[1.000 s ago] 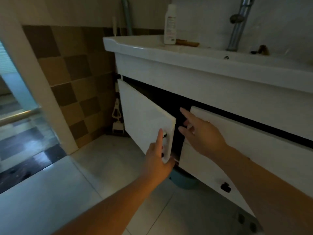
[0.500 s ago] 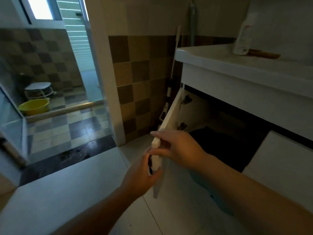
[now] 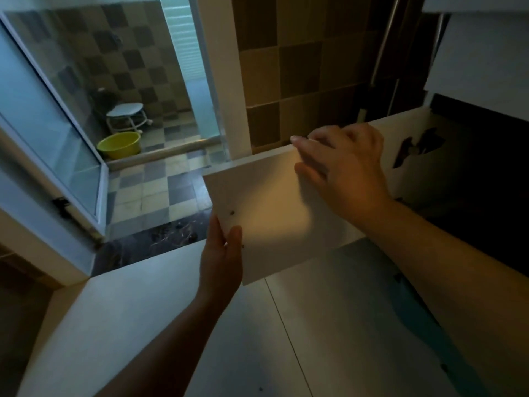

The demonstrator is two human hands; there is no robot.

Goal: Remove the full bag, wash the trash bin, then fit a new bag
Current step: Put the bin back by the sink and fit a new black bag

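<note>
The white cabinet door (image 3: 274, 213) under the sink stands swung wide open, its inner face toward me. My left hand (image 3: 221, 259) grips its outer edge, thumb on the inner face by the handle screws. My right hand (image 3: 340, 170) rests on the door's top edge, fingers curled over it. A teal object (image 3: 415, 319), possibly the trash bin, shows partly under my right forearm on the floor. The cabinet interior (image 3: 486, 179) is dark and its contents are hidden.
A white tiled floor (image 3: 286, 339) lies below. Brown checkered wall tiles (image 3: 300, 75) stand behind the door. To the left, a glass shower door (image 3: 57, 124) stands open; inside are a yellow basin (image 3: 119, 144) and a white stool (image 3: 126, 116).
The cabinet door went from slightly ajar to wide open. My right hand moved from the gap onto the door's top edge, and my view turned left toward the shower.
</note>
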